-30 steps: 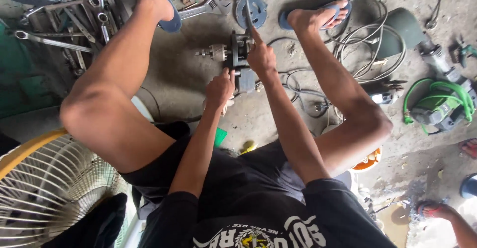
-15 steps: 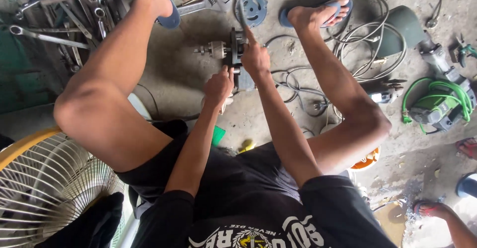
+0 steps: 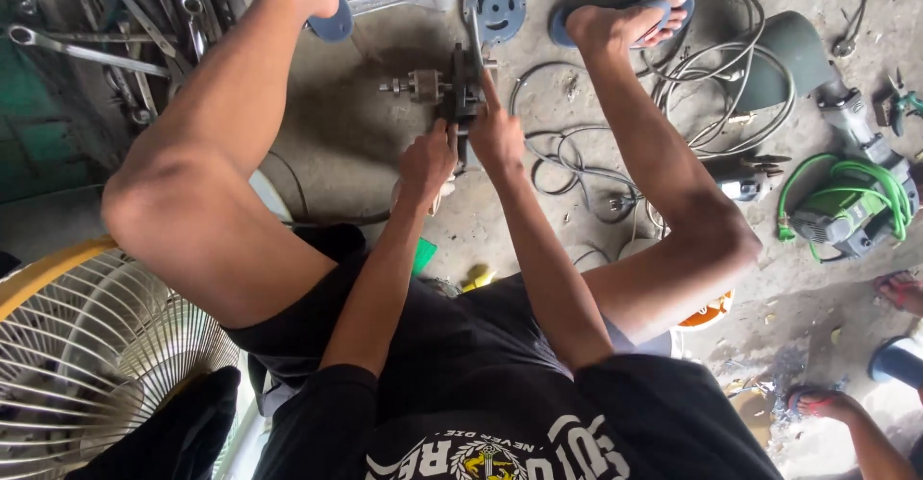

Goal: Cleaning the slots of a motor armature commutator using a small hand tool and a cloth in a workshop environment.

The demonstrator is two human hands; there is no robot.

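I sit low with both knees up and look down between them at a concrete floor. A dark metal motor part with a shaft lies on the floor between my feet. My left hand grips its near side. My right hand is closed around a long wrench that stands on the part, its handle pointing away from me. Both hands sit side by side and touch the part.
Several wrenches and spanners lie at the far left. A round blue-grey disc and grey cables lie beyond. A green-hosed machine sits at right. A yellow-rimmed fan grille is near left. Another person's foot shows at the lower right.
Both hands stay on the motor part and have shifted only slightly. The wrench handle has swung a little in my right hand.
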